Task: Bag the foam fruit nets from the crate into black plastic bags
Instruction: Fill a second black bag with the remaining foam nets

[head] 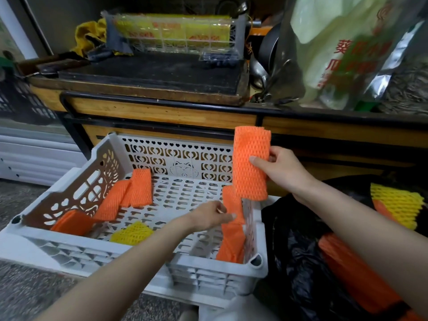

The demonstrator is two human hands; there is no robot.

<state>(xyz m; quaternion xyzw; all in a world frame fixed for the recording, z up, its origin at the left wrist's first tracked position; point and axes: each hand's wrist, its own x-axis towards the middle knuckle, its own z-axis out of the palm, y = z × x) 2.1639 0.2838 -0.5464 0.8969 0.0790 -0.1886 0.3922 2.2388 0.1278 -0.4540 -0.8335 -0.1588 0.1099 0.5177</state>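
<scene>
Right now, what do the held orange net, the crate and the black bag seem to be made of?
Orange net: apparently soft foam mesh, matte, with diamond-shaped holes. Crate: rigid moulded plastic, pale grey, dull sheen, pierced walls. Black bag: probably thin plastic film, glossy and crinkled.

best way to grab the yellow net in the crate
The yellow net lies flat on the crate floor by the near wall, so probably come from above and pinch its far, peaked edge; the wall blocks a low approach.
</scene>
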